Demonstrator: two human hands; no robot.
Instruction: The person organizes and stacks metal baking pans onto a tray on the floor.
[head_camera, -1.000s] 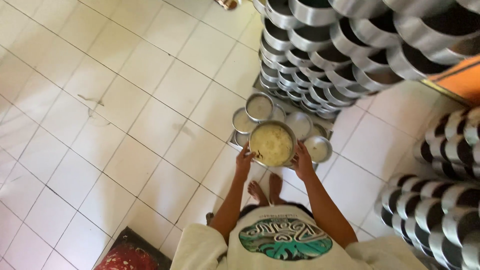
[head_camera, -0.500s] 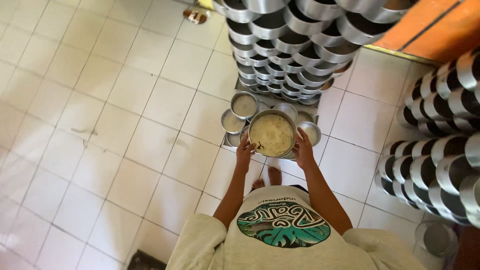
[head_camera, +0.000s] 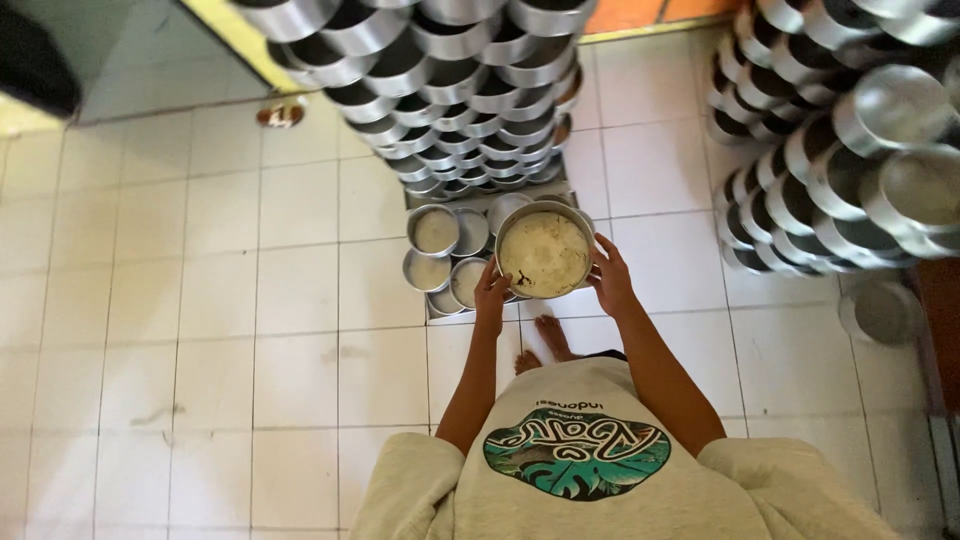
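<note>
Both the left hand (head_camera: 491, 292) and the right hand (head_camera: 611, 280) clamp the rim of a round metal pan (head_camera: 544, 253) filled with pale batter, held mid-frame above several filled pans (head_camera: 436, 231) on the floor tray (head_camera: 432, 312); empty stacked pans (head_camera: 470, 90) tower at top centre.

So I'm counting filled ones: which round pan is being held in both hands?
The large pan of pale filling, gripped by the left hand and right hand; the smaller pans sit below it.
</note>
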